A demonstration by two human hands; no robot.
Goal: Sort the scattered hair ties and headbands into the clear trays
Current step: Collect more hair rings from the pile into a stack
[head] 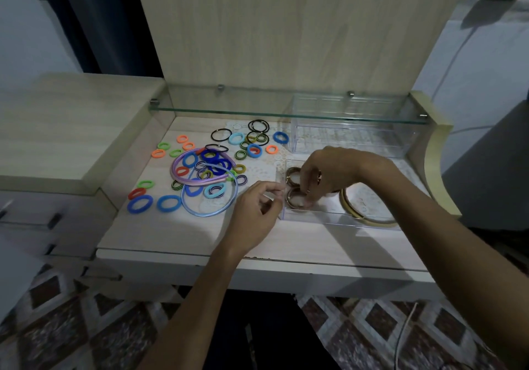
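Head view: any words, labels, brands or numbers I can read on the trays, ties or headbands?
None. No print shows on the near clear tray, the rear clear tray, the scattered hair ties or the headbands. The ring on the right hand is too small to show any marking.

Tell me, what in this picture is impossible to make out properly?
- Head view: part of the near clear tray floor is hidden by the right hand.
- The gold headband is blurred by the tray wall, partly hidden by the right forearm.
- Whether the left hand pinches the tray corner: too blurred.
- Whether the far clear tray holds anything: glare from the glass shelf.
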